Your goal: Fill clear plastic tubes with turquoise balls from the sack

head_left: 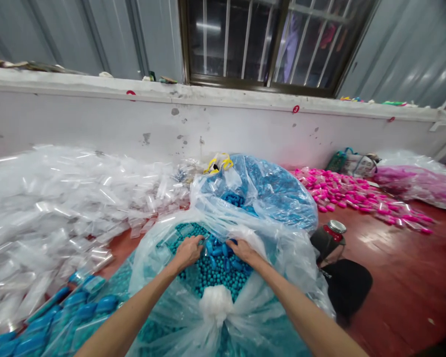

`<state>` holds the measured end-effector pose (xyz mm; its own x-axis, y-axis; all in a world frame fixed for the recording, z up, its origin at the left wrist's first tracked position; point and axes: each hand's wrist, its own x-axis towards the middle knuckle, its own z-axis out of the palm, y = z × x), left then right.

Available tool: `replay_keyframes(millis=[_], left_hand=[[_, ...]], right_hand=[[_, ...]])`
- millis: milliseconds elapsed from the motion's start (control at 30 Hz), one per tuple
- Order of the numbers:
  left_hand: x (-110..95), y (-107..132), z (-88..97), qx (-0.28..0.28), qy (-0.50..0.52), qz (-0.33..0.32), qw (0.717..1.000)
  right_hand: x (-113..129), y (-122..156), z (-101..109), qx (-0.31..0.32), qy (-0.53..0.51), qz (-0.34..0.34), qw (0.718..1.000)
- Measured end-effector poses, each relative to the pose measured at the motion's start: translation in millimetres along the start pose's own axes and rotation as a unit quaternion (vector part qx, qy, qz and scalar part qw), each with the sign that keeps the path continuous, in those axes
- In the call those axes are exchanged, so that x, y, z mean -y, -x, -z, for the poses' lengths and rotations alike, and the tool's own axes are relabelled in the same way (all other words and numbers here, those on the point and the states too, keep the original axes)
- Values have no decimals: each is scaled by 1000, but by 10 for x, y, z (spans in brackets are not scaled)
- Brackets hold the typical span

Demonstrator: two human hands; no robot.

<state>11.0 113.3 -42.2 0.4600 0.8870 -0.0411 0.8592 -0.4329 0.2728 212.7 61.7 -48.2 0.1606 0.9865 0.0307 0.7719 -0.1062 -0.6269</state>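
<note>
A large clear plastic bag (159, 292) stands open in front of me, full of small teal beads (223, 277). On the beads lies a cluster of glossy blue plastic pieces (217, 248), their exact kind unclear. My left hand (189, 252) is at the left side of this cluster, fingers curled and pinched; what they hold is too small to make out. From the right, my right hand (243, 250) reaches to the cluster with fingertips closed at a blue piece; the grip itself is partly hidden. A bunched white knot of plastic (216, 302) sits at the near side.
Clear plastic tubes (78, 193) are heaped at left. Filled teal containers with blue caps (70, 312) lie front left. Behind is another bag of blue pieces (271, 193). Pink items (357, 196) spread at right, near a lidded jar (334, 229) and a black round object (347, 285).
</note>
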Motion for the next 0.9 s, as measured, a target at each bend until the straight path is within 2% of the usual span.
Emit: replay_keyframes(millis=[100,233,300,333,400,500,567,633,767,833,900], left_hand=[[-16,205,25,-13,25,-24,999],[-106,614,-27,-163,19,18,986],[-160,853,-90,-191,-12,41,981],[-184,964,-121,-176,-22,40,983],[-215,1140,-159,-121,-25,48,991],[-208,1225,-118,-28,2,120,992],[-181,1165,-43,25,26,162,986],[-165,1058,20,56,50,172,982],[-206,897,-4,38,63,153,986],[-226,890,-70,22,80,129,988],[-213,917,-131,15,125,110,986]], right_hand=[[65,124,43,29,8,14,999],[214,440,82,0,122,44,992],[297,684,59,-20,200,114,973],[329,817,33,-13,220,162,962],[360,1070,-37,42,232,256,938],[332,1297,-121,155,229,324,905],[318,1291,-124,200,228,309,901],[351,1177,-91,210,222,251,918],[547,874,-81,138,183,148,962],[630,788,-155,123,178,125,968],[663,752,-256,136,183,113,967]])
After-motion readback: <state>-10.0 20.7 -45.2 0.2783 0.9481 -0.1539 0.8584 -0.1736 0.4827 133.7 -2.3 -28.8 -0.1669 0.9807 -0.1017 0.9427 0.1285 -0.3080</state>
